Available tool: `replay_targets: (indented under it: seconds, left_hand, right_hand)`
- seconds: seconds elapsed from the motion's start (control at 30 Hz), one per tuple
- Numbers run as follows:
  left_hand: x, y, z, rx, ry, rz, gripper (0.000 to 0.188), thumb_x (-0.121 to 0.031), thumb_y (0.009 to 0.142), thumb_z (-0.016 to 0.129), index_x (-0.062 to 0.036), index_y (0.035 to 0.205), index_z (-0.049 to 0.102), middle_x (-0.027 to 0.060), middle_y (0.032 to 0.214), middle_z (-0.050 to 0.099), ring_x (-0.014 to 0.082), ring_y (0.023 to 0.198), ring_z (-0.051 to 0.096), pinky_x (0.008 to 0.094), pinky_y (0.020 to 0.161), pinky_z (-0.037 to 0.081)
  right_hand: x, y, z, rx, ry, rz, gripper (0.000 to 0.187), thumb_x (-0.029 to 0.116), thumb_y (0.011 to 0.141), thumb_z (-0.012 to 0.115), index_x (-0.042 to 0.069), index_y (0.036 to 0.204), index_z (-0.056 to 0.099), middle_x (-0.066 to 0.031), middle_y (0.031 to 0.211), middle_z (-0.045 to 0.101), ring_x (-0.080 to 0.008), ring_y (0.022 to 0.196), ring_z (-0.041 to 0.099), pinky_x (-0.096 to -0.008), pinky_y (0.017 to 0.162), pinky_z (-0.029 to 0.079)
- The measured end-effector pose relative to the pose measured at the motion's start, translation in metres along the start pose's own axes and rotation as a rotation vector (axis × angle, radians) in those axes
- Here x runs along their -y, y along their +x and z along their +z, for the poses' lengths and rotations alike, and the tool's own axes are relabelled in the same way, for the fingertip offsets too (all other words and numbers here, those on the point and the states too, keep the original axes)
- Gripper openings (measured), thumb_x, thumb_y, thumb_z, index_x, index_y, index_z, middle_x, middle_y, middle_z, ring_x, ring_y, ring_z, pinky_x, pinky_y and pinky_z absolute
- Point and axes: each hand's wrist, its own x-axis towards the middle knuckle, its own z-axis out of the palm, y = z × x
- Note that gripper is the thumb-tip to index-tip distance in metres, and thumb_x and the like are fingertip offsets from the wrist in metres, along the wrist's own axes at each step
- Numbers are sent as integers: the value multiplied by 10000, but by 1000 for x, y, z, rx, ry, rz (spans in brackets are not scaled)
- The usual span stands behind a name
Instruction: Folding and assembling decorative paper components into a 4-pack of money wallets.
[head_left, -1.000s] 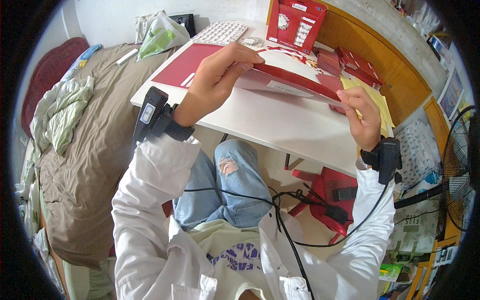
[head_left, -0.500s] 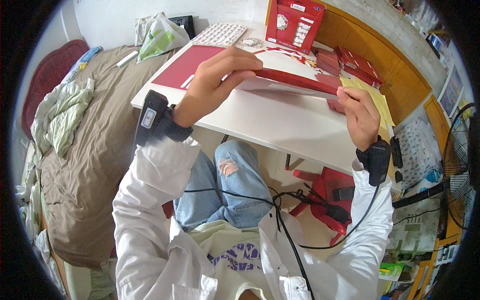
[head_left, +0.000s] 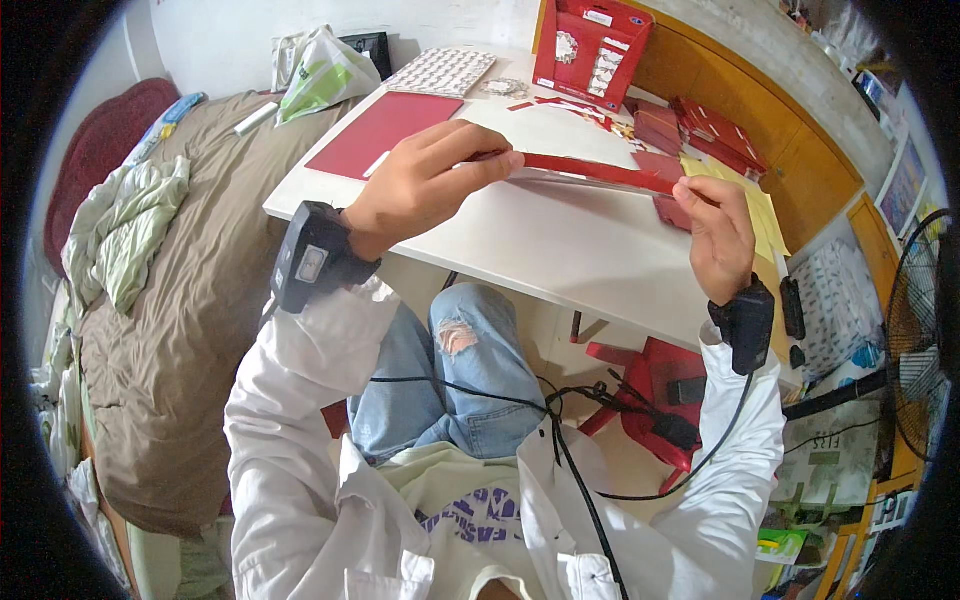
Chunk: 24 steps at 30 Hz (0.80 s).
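Note:
A thin red card panel (head_left: 595,170) with a pale underside is held above the white table (head_left: 560,255), seen almost edge-on. My left hand (head_left: 435,185) pinches its left end between thumb and fingers. At the other end, my right hand (head_left: 720,235) grips the corner with thumb and curled fingers. Beneath and left of the panel lies a flat dark-red sheet (head_left: 385,140). Behind it stands a red box (head_left: 590,50) with small white decorations on its front. Red and white paper pieces (head_left: 575,112) are scattered before that box.
A white sheet with rows of small pieces (head_left: 440,72) rests at the table's far left. Stacked red packets (head_left: 715,135) and yellow paper (head_left: 765,215) lie right. A bed (head_left: 190,300) stands left, a red stool (head_left: 655,380) below, a fan (head_left: 915,340) right. Black cables (head_left: 560,430) cross my lap.
The panel has tilted so less of its pale underside shows, and its left end has dropped slightly. My left hand has lowered and turned with it; my right hand has barely moved.

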Motion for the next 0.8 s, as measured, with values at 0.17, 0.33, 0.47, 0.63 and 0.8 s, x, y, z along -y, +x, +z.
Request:
replay_targets:
  seconds: [0.17,0.33,0.47,0.63,0.8]
  left_hand:
    - [-1,-3,-1,123,111,56,314,-13,706,674,-24,1016,624,116,907,619,242,760,624,333,627,526]
    - [-7,-6,2,172,110,63,401,-72,748,610,-104,1147,584,50,946,596,206,801,611,310,664,503]
    - [-9,-9,5,152,111,135,360,-75,729,660,-68,1087,620,121,965,631,219,776,635,310,624,497]
    - [-14,-9,6,120,123,175,350,-74,722,653,-39,1069,617,133,978,635,211,766,632,301,607,474]
    - [-15,-6,6,88,107,161,310,-60,703,652,-20,1011,634,125,939,638,210,735,625,308,589,462]
  right_hand:
    - [5,-3,5,-5,-43,-27,219,-22,774,656,48,978,619,-103,964,606,-265,875,563,-338,767,463]
    - [9,-16,13,5,-48,18,201,21,790,665,70,973,599,-83,948,592,-266,875,557,-363,766,461]
    - [17,-27,20,42,-3,99,194,46,804,662,91,974,580,-70,950,582,-271,871,553,-390,768,454]
    - [21,-35,21,32,-6,30,246,16,796,648,96,1017,576,-67,982,579,-269,882,550,-384,774,453]
    - [6,-38,14,97,61,27,298,59,811,635,93,1101,572,-91,1058,577,-295,954,550,-394,819,453]
